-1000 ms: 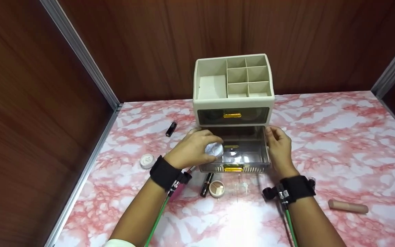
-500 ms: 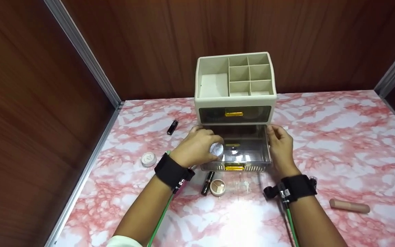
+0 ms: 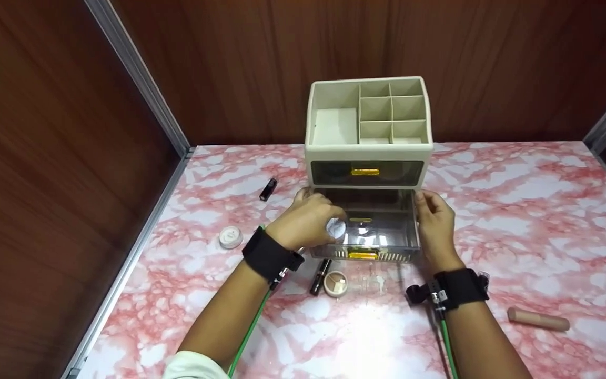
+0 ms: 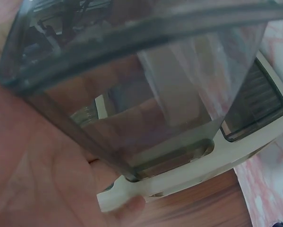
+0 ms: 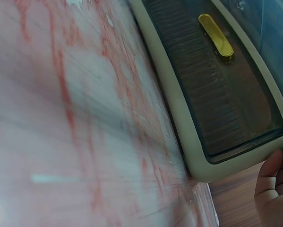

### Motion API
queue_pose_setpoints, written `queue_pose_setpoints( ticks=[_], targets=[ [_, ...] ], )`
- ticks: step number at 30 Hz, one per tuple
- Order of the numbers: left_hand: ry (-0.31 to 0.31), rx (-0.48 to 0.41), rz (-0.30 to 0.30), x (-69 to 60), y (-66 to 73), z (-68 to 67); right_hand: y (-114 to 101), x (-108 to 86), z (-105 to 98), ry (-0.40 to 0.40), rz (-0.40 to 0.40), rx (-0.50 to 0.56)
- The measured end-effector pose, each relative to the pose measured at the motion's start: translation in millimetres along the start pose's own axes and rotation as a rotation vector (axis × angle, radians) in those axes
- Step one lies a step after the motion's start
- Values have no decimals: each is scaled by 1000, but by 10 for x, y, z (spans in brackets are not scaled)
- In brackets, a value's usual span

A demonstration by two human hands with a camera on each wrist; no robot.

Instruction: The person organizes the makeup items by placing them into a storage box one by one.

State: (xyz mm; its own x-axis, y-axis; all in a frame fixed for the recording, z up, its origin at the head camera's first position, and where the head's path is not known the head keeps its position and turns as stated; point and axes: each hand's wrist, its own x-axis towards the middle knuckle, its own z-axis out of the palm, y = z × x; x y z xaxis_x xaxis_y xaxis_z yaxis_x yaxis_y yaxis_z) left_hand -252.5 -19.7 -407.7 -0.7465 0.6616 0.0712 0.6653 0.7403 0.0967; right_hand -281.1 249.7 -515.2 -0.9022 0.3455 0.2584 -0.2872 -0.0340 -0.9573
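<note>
Where the head view looks down, a clear drawer (image 3: 384, 226) juts open from a cream organizer (image 3: 369, 152) on the marbled table (image 3: 503, 210). Left hand (image 3: 305, 223): fingers curled round the organizer's left side; pale round shape (image 3: 336, 228) beside them, too blurred to name. Right hand (image 3: 437, 223): thumb and forefinger bent close together at the organizer's right side. Dark tube (image 3: 320, 276) just beside round palette (image 3: 335, 284), near the drawer's front.

Left wrist view: palm alongside the drawer, one fingertip on the organizer's frame.

Right wrist view: fingertips (image 5: 272, 163) together against the frame's edge; cannot tell whether they pinch it.
</note>
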Motion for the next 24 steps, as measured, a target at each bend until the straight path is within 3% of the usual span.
queue_pose_setpoints(
  ticks=[8,15,24],
  targets=[
    [-48,-30,-14,-19,-1,-8,9,-15,23,-4,-24,-34],
    [-38,-3,20,-28,9,-16,11,5,11,-2,-27,-3],
    [-31,10,57,-28,48,-17,-8,4,-2,19,-21,-39]
  ],
)
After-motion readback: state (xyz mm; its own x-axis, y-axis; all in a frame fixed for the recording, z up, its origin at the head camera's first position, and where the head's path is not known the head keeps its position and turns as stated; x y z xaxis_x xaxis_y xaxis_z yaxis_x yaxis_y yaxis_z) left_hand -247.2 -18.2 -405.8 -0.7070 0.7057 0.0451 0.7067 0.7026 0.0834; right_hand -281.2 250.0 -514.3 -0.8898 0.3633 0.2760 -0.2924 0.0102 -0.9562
